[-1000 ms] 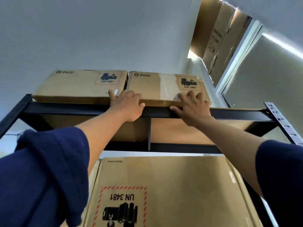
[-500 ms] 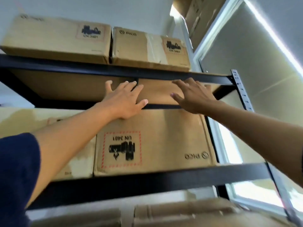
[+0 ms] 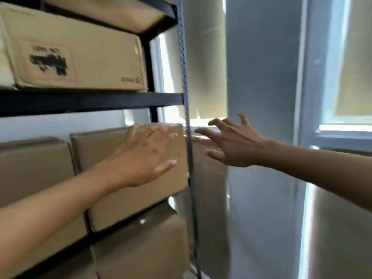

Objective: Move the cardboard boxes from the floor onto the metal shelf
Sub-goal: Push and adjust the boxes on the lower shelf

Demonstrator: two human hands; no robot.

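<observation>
Though blur softens the edges, the scene reads clearly enough:
Shelf (image 3: 90, 101): black metal, boxes on each visible tier, stacked to its right upright.
Boxes (image 3: 80, 57): stiff cardboard, smooth-faced, probably bulky rather than fragile; best gripped at opposite side edges or under the bottom corners. None on the floor is in view.
Left hand (image 3: 145, 156): fingers straight and spread, holding nothing, over the face of a lower-tier box near the shelf's right edge; contact unclear.
Right hand (image 3: 231, 143): fingers splayed wide, empty, just past the upright.
</observation>
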